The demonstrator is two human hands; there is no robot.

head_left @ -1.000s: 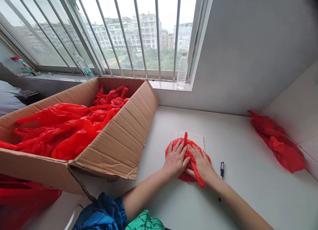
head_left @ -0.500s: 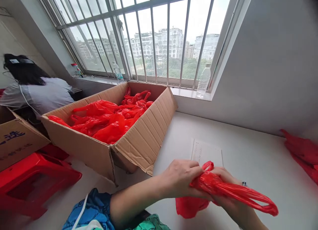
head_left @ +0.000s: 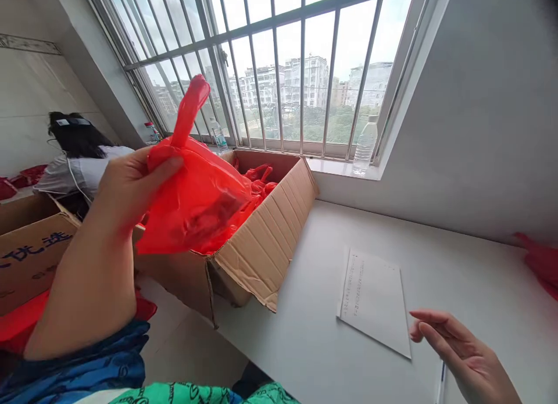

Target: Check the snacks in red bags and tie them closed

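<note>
My left hand grips a red plastic bag near its top, thumb pressed over the film. One handle loop sticks up above the fingers, and a dark shape shows through the bag's lower part. The bag hangs over the open cardboard box, hiding part of it. More red bags fill the box. At lower right, my right hand holds nothing, its fingers loosely curved and apart. Beside it on the white table lies a white sheet or booklet with rows of small marks. A pen is partly under that hand.
Another cardboard box with blue writing stands at left, above a red plastic stool. A person leans over behind it. Clear bottles stand on the sill of the barred window. Red material lies at the table's right edge.
My left hand has carried the red bag from the table leftward and up over the box. My right hand has let go of it. The sheet and pen are now uncovered.
</note>
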